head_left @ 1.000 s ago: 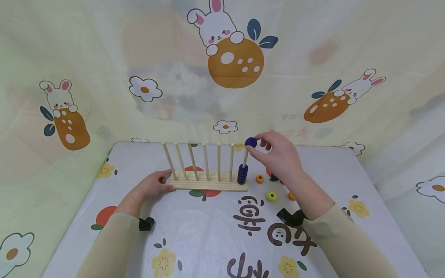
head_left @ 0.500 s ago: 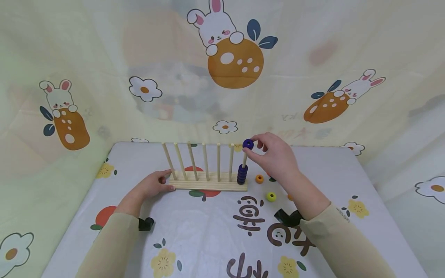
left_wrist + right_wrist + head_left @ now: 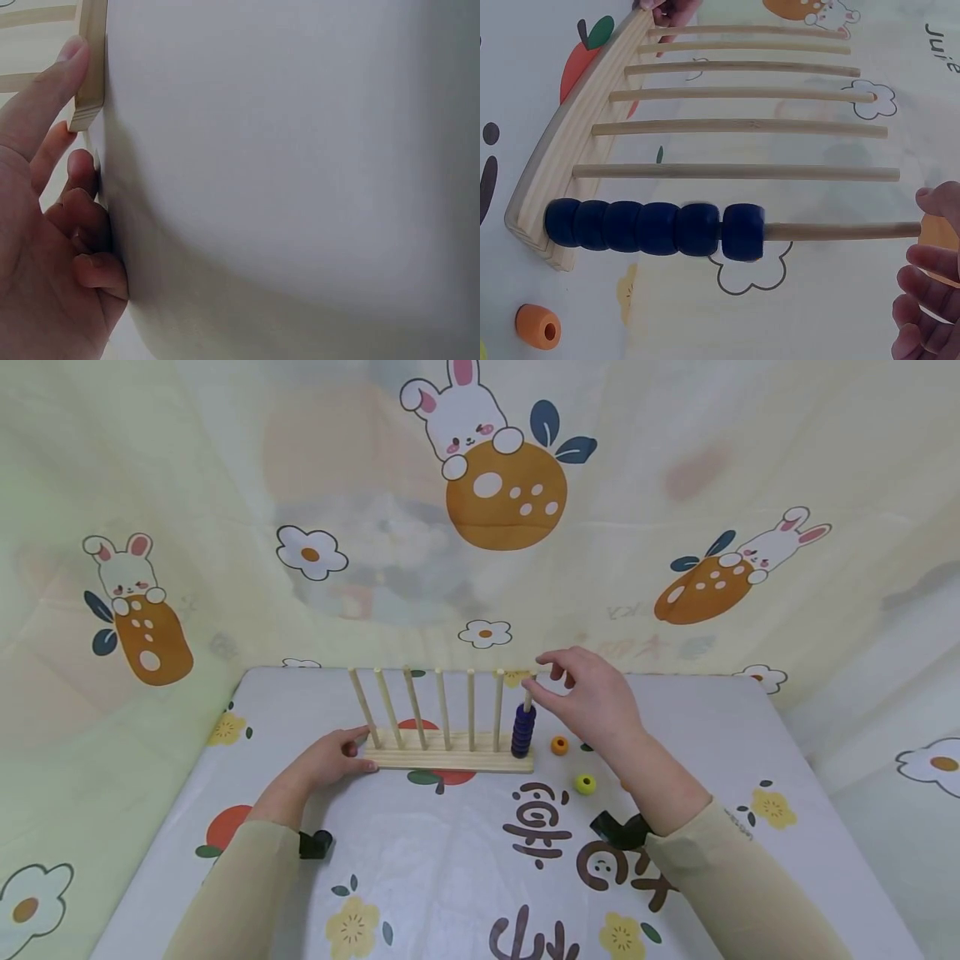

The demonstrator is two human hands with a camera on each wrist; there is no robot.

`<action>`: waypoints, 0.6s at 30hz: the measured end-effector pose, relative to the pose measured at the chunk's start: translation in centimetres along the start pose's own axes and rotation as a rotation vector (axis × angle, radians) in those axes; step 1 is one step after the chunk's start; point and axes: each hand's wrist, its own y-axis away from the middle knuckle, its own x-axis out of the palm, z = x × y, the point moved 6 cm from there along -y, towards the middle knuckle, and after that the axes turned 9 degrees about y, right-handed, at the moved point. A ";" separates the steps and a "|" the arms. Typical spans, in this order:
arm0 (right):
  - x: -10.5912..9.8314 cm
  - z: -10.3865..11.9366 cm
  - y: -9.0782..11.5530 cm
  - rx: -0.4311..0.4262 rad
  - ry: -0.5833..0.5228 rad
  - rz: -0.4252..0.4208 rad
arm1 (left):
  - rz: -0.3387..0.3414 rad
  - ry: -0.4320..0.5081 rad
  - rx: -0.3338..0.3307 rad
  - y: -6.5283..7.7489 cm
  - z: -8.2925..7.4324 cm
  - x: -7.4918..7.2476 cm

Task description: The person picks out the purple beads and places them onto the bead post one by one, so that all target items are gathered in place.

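Note:
A wooden peg rack (image 3: 450, 762) stands on the table with a row of upright pegs. My left hand (image 3: 333, 758) pinches the left end of its base, thumb along the front edge; the left wrist view shows the thumb (image 3: 71, 56) on the wood. Several dark blue beads (image 3: 523, 731) are stacked on the rightmost peg. In the right wrist view the top bead (image 3: 743, 232) sits a sliver apart from those below. My right hand (image 3: 596, 693) hovers at that peg's tip, thumb and index finger parted, holding nothing. The other pegs (image 3: 735, 172) carry no beads.
An orange bead (image 3: 559, 745) and a yellow-green bead (image 3: 585, 784) lie right of the rack; another orange one is mostly hidden by my right forearm. Black wrist-camera parts (image 3: 621, 830) show below the forearms. A printed curtain (image 3: 390, 602) hangs behind the table.
My right hand brought a blue bead left onto the rightmost peg's tip and let it go; it slid down onto the stack. My left hand stayed on the rack.

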 end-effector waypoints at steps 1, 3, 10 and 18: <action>0.0 0.0 0.0 -0.003 -0.002 -0.004 | 0.001 0.000 -0.001 0.0 0.0 0.0; 0.0 0.0 0.0 -0.007 -0.001 -0.008 | 0.004 0.005 -0.003 0.1 0.0 0.0; 0.1 -0.5 0.1 0.015 -0.024 0.010 | 0.002 0.010 -0.005 0.2 -0.1 0.0; 0.0 -2.0 0.4 0.029 -0.026 0.027 | 0.004 0.004 -0.011 -0.2 0.2 0.2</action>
